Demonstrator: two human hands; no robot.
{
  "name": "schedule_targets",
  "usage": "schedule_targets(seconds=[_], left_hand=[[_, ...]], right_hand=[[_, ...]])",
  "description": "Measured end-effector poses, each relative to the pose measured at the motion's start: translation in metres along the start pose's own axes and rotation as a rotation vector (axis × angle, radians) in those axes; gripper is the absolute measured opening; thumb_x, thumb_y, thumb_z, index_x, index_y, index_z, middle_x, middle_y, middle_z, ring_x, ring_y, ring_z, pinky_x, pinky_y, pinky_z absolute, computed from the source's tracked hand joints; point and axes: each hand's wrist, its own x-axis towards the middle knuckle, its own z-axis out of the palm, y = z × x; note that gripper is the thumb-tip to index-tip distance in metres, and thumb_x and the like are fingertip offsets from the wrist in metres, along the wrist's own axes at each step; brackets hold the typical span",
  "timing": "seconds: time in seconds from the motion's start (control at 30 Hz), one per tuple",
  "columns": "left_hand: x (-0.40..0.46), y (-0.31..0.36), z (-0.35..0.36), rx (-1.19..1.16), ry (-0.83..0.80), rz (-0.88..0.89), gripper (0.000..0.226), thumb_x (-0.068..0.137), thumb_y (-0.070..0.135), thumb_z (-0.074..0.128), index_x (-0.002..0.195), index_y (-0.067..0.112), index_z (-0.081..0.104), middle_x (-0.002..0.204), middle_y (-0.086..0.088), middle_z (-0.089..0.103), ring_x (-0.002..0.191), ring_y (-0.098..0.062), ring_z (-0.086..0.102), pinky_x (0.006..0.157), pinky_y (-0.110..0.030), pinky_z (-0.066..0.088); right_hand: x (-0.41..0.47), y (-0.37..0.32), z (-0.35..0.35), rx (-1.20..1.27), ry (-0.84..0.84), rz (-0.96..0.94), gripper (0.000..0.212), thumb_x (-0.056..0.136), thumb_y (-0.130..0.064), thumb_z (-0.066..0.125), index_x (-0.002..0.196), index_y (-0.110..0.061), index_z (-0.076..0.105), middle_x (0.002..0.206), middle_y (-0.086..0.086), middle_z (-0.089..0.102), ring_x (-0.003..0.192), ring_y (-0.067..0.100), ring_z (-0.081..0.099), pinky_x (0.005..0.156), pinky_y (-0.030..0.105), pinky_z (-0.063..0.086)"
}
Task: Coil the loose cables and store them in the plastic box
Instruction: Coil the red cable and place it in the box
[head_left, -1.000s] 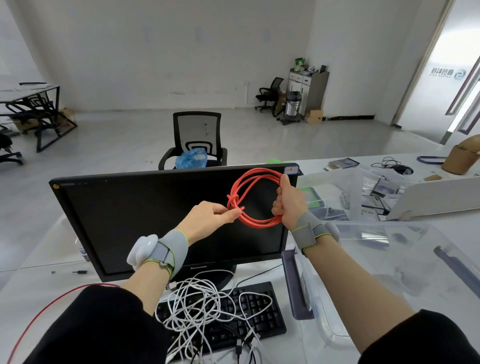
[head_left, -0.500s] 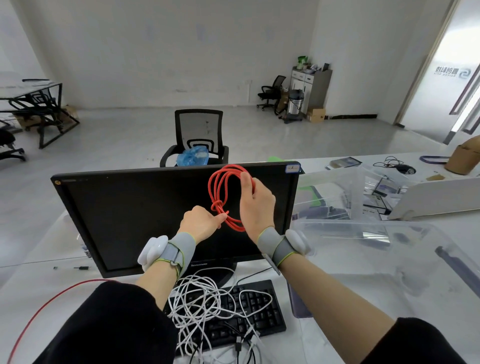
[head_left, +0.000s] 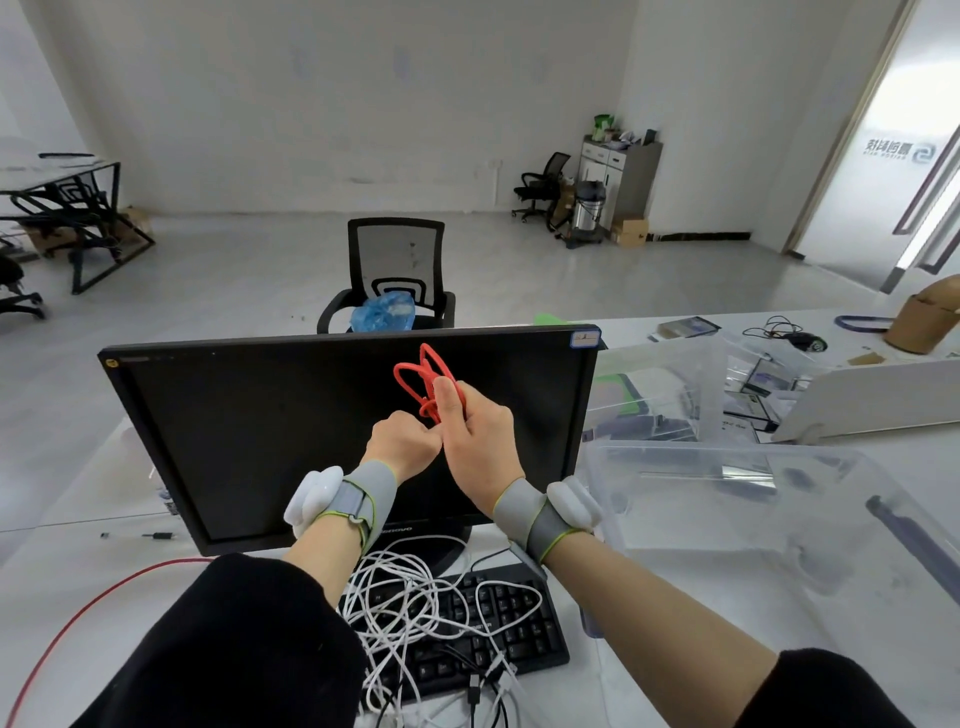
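Observation:
A coiled red cable (head_left: 422, 382) is held up in front of the black monitor. My right hand (head_left: 479, 441) grips the coil, its fingers wrapped round the bunched loops. My left hand (head_left: 401, 446) is curled beside it, pinching the cable at the lower part of the coil, knuckles against my right hand. A tangle of loose white cables (head_left: 415, 613) lies over the black keyboard (head_left: 519, 634) below. The clear plastic box (head_left: 769, 545) stands open on the table to the right of my right arm. Another red cable (head_left: 88, 605) trails across the table at the lower left.
The monitor (head_left: 260, 436) stands directly behind my hands. A second clear container (head_left: 670, 389), a white board (head_left: 872, 395) and small items sit at the back right of the white table. A black office chair (head_left: 395, 270) with a blue bag is behind the monitor.
The wide red loop has been squeezed into a narrow bundle. My right hand has swung left and turned to close round it, meeting my left hand.

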Motion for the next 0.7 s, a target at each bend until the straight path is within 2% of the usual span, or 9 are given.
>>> schedule_targets(seconds=[0.07,0.13,0.2,0.27,0.33,0.4,0.5,0.7], left_hand=[[0.001,-0.002,0.001,-0.028,-0.011,-0.026,0.030,0.092,0.028,0.052,0.074,0.004,0.054,0.070,-0.005,0.051,0.060,-0.016,0.045,0.056,-0.026,0.038],[0.003,-0.009,0.002,-0.035,-0.047,-0.048,0.033,0.091,0.030,0.054,0.067,0.007,0.055,0.063,-0.004,0.049,0.056,-0.016,0.043,0.055,-0.026,0.036],[0.003,-0.018,0.001,-0.003,-0.107,-0.068,0.037,0.092,0.037,0.055,0.066,0.012,0.062,0.059,-0.002,0.049,0.055,-0.015,0.045,0.056,-0.026,0.036],[0.003,-0.024,-0.002,-0.027,-0.154,-0.063,0.036,0.092,0.043,0.054,0.078,0.012,0.069,0.064,0.000,0.050,0.060,-0.013,0.048,0.068,-0.026,0.038],[0.003,-0.024,-0.004,-0.043,-0.201,-0.026,0.036,0.092,0.043,0.053,0.087,0.013,0.070,0.067,0.001,0.052,0.064,-0.012,0.051,0.073,-0.026,0.037],[0.001,-0.021,-0.004,-0.041,-0.259,0.019,0.033,0.093,0.043,0.051,0.091,0.016,0.069,0.072,0.002,0.057,0.069,-0.011,0.054,0.070,-0.024,0.039],[-0.002,-0.018,-0.003,-0.133,-0.317,0.076,0.029,0.095,0.043,0.049,0.094,0.020,0.067,0.082,0.001,0.062,0.078,-0.011,0.058,0.075,-0.025,0.042],[-0.005,-0.017,-0.002,-0.274,-0.469,0.096,0.026,0.096,0.038,0.048,0.103,0.021,0.066,0.098,0.000,0.067,0.092,-0.013,0.059,0.080,-0.028,0.041]], right_hand=[[-0.003,0.003,0.003,-0.018,-0.039,-0.015,0.036,0.099,-0.023,0.043,0.084,0.005,0.061,0.056,0.000,0.047,0.049,0.003,0.047,0.049,0.012,0.037],[0.000,0.005,-0.001,-0.029,-0.041,-0.020,0.034,0.099,-0.023,0.044,0.073,-0.006,0.059,0.055,0.001,0.049,0.047,0.004,0.045,0.048,0.013,0.035],[0.012,0.014,-0.009,-0.036,0.067,0.032,0.040,0.098,-0.028,0.046,0.059,-0.025,0.046,0.050,-0.008,0.040,0.044,0.005,0.037,0.049,0.017,0.032],[0.027,0.026,-0.021,-0.016,0.187,0.175,0.044,0.097,-0.040,0.044,0.055,-0.027,0.041,0.049,-0.010,0.037,0.048,0.011,0.035,0.055,0.032,0.035],[0.036,0.032,-0.032,-0.008,0.232,0.278,0.042,0.096,-0.045,0.042,0.059,-0.025,0.041,0.052,-0.005,0.039,0.050,0.016,0.037,0.059,0.036,0.038],[0.041,0.033,-0.041,0.015,0.241,0.338,0.041,0.096,-0.043,0.042,0.063,-0.020,0.043,0.053,-0.002,0.039,0.046,0.014,0.036,0.051,0.029,0.038],[0.047,0.030,-0.056,0.221,0.260,0.441,0.037,0.098,-0.038,0.044,0.069,-0.014,0.046,0.050,-0.002,0.032,0.039,0.009,0.027,0.036,0.020,0.026],[0.046,0.040,-0.074,0.434,0.239,0.570,0.036,0.097,-0.038,0.047,0.075,-0.010,0.049,0.038,-0.009,0.027,0.033,0.006,0.022,0.034,0.018,0.022]])
